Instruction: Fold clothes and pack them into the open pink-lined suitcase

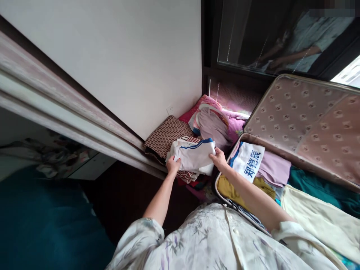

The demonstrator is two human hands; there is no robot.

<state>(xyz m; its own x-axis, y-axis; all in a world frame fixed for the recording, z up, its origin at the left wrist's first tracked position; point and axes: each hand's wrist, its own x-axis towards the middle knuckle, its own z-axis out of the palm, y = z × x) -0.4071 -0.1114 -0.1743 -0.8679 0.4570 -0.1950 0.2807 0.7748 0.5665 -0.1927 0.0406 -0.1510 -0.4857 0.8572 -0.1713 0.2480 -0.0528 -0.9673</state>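
Note:
A folded white garment with blue trim (pixel 195 154) is stretched between both hands, above a pile of clothes. My left hand (pixel 172 164) pinches its lower left side. At its right edge, my right hand (pixel 218 157) grips it between thumb and fingers. Just beneath shows a red-and-white striped cloth (pixel 187 176), partly covered by the garment. To the right, the open suitcase (pixel 221 176) holds several folded clothes, among them a white cloth with blue characters (pixel 247 161), a mauve garment (pixel 272 167) and a mustard one (pixel 233 189).
Behind the hands lie a brown patterned cushion-like item (pixel 168 133), a greyish-mauve garment (pixel 212 125) and pink bedding (pixel 194 108). The suitcase lid (pixel 303 116) leans open under the dark window (pixel 261 41). A white wall (pixel 126 56) rises at left; a teal bed cover (pixel 47 221) lies lower left.

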